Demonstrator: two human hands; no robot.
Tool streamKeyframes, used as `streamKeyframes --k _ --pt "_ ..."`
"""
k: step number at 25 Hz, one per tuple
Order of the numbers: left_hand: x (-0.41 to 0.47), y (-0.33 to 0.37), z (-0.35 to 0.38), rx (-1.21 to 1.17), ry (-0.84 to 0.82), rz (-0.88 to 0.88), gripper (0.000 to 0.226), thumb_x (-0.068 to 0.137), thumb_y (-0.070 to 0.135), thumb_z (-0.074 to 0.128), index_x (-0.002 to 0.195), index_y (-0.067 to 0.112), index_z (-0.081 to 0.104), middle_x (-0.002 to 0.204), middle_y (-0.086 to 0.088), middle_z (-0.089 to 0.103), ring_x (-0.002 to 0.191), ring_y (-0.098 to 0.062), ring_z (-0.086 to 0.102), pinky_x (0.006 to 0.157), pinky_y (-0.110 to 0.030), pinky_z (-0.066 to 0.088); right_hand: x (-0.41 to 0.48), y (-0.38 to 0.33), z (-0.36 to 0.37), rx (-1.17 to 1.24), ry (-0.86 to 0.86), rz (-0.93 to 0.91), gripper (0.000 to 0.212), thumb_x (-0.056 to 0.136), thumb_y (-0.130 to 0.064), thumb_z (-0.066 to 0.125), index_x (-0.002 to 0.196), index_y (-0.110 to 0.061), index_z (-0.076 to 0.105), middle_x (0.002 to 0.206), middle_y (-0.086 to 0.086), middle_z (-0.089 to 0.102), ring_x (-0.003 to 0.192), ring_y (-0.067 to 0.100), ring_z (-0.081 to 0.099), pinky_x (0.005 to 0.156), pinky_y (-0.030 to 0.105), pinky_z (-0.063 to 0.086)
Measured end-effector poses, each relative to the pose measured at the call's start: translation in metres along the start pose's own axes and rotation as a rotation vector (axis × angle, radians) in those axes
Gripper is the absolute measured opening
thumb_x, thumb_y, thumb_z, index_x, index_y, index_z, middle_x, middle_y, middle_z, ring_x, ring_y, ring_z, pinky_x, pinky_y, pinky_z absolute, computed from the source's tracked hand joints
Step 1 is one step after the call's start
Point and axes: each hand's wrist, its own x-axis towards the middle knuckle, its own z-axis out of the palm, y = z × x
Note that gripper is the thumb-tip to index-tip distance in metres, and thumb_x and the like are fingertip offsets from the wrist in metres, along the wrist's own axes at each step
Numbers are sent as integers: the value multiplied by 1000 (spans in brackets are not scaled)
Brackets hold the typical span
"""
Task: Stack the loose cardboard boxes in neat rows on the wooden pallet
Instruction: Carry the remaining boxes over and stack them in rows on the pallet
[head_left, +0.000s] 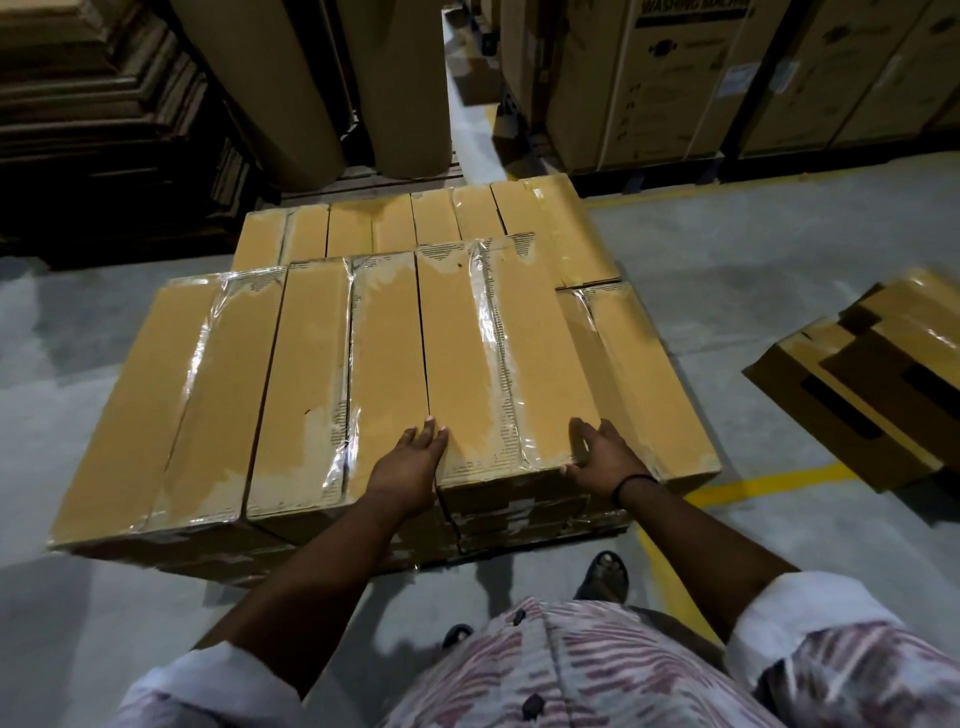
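Warehouse bay: big washing-machine cartons (665, 83) at the far right, brown paper rolls (405, 78) behind. Concrete floor (753, 270) is smooth and patchy, with a yellow line (769, 486) by the stack's near right corner. The stack (208, 395) covers the pallet, so the pallet itself is hidden from here. Loose boxes (878, 374) are heaped on the floor to the right, well apart. Top box (488, 353) is rightmost in the upper row. It's long, stiff corrugated, probably moderately heavy. The glossy tape strips look slick, so grip bare card at the end corners, two-handed. Left hand (415, 457) lies flat on top at the left seam, fingers straight. Right hand (605, 452) wraps the near right corner, thumb on the end face.
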Motion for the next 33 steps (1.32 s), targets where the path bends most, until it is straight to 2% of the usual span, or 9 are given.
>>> streamKeyframes --k 2,6,11,18,20,24,28,33 --pt "1 1 -3 23 4 1 108 83 33 79 163 21 7 171 -6 1 154 -33 15 116 -45 38 1 2 2 -15 4 -13 85 88 -40 74 156 -28 26 157 18 22 134 41 46 110 40 43" --pt "-1 -2 -4 41 6 6 108 81 34 80 162 21 11 170 -6 6 153 -33 20 114 -44 41 1 4 8 -34 11 -9 86 90 -42 71 159 -27 21 162 19 11 134 42 46 110 40 43" --pt "-4 1 -4 52 36 11 101 82 33 80 160 19 19 169 -7 15 149 -33 29 110 -43 44 -3 0 18 -20 72 18 76 92 -34 69 156 -26 30 162 20 7 134 44 44 109 40 42" --pt "-8 1 -3 39 54 19 96 81 30 80 158 16 25 168 -8 20 146 -33 35 108 -43 45 -4 -1 21 -12 92 3 69 92 -30 69 152 -27 35 160 20 11 133 46 44 109 43 44" --pt "-8 1 -2 25 55 17 97 81 28 81 158 16 24 168 -8 20 147 -33 34 109 -43 44 -7 -2 21 -35 93 3 68 94 -31 67 153 -25 33 161 21 8 138 46 37 112 44 41" --pt "-8 3 -2 -1 61 10 95 81 28 80 158 15 26 167 -9 22 146 -33 34 111 -43 43 -14 -5 19 -294 150 -50 64 102 -37 51 157 -20 22 166 17 0 153 44 -1 121 50 18" --pt "-8 6 0 11 71 7 91 82 24 78 156 13 26 167 -10 21 145 -34 35 106 -44 47 -15 -6 21 -350 127 -128 60 105 -26 44 158 -12 21 169 14 4 155 33 4 124 43 17" --pt "-11 6 3 19 59 6 89 86 22 75 157 14 22 168 -10 17 149 -36 28 107 -46 47 -20 -5 26 -399 125 -130 64 103 -12 40 161 -13 13 169 14 0 156 32 2 124 43 16"
